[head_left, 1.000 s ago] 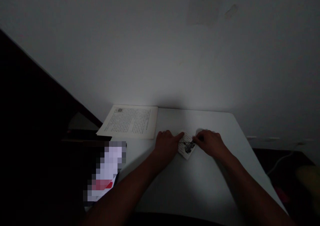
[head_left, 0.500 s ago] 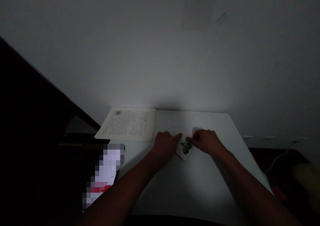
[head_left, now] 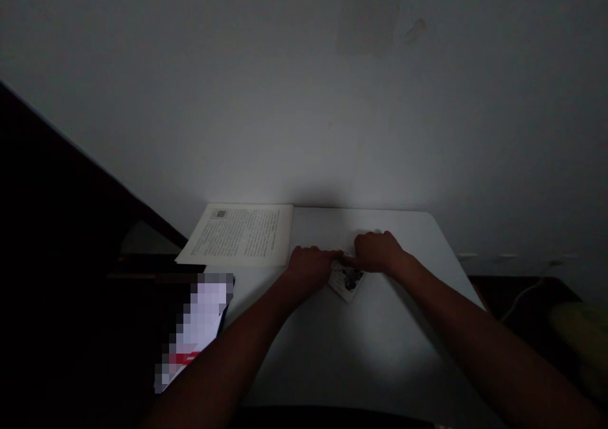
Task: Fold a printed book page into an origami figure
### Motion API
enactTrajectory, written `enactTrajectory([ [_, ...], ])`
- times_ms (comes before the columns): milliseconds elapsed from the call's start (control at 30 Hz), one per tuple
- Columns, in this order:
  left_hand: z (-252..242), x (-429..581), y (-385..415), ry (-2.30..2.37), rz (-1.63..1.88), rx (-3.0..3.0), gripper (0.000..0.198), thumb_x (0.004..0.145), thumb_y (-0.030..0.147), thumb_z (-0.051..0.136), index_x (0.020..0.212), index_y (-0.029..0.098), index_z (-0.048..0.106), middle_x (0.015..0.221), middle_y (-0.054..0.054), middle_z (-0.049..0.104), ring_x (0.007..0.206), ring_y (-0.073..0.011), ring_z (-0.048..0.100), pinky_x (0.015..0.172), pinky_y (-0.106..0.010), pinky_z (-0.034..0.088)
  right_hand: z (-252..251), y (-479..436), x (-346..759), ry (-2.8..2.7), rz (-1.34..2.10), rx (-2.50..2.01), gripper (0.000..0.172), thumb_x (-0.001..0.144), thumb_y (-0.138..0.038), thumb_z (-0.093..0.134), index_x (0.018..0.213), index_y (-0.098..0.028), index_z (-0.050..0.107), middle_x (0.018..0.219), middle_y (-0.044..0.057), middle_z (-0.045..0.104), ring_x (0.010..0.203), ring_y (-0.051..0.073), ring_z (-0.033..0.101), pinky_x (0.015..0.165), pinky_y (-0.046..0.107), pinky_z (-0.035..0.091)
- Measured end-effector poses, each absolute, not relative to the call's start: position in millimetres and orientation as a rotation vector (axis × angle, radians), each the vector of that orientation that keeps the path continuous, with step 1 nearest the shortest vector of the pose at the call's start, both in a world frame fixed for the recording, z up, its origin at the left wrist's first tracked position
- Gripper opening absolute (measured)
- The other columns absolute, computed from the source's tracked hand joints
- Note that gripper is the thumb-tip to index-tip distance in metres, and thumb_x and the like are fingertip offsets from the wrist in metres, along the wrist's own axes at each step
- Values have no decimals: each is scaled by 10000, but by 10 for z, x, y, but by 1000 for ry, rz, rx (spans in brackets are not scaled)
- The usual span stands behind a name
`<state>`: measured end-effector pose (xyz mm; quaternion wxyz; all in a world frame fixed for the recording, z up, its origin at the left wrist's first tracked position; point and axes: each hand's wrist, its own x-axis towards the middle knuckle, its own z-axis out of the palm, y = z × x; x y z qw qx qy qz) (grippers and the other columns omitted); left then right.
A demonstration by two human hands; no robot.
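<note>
A small white printed paper piece (head_left: 348, 282) with a dark picture on it lies on the white table (head_left: 361, 346). My left hand (head_left: 310, 269) rests on its left edge, fingers curled down and pressed onto it. My right hand (head_left: 377, 251) covers its upper part from the right, fingers bent and pressing. The two hands almost touch above the paper. Only the paper's lower corner shows between them.
A printed sheet of text (head_left: 242, 234) lies at the table's back left corner. A dark object with a blurred bright patch (head_left: 194, 327) sits at the left. A pale wall rises right behind the table. A cable (head_left: 522, 296) lies on the dark floor to the right.
My right hand has slid left and away over the paper, closing the gap to my left hand. More of the paper is now covered.
</note>
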<state>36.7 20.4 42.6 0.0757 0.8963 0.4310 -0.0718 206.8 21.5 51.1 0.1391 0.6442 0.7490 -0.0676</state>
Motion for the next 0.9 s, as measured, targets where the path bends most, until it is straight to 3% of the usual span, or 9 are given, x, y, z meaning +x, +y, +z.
enactTrajectory([
  [533, 397, 360, 293, 1247, -197, 2608, 478, 847, 221, 389, 1287, 377, 491, 1107, -69, 672, 963, -263, 642, 745, -378, 486, 494, 195, 2084, 2128, -357, 1888, 655, 697, -706, 492, 992, -146, 665, 1015, 182, 678, 965, 345, 628, 817, 501, 434],
  [767, 400, 437, 337, 1250, -55, 2630, 396, 822, 486, 483, 1139, 300, 630, 1094, -72, 676, 1021, -279, 609, 899, -458, 410, 477, 200, 2093, 2128, -346, 1896, 618, 705, -694, 502, 970, -160, 664, 1036, 172, 678, 979, 340, 625, 837, 506, 425],
  [900, 382, 435, 359, 1234, -25, 2609, 397, 800, 479, 518, 1134, 297, 631, 1108, -55, 673, 1021, -273, 609, 900, -451, 412, 487, 196, 2088, 2142, -347, 1885, 616, 717, -694, 490, 973, -159, 656, 1031, 169, 680, 981, 340, 623, 834, 515, 421],
])
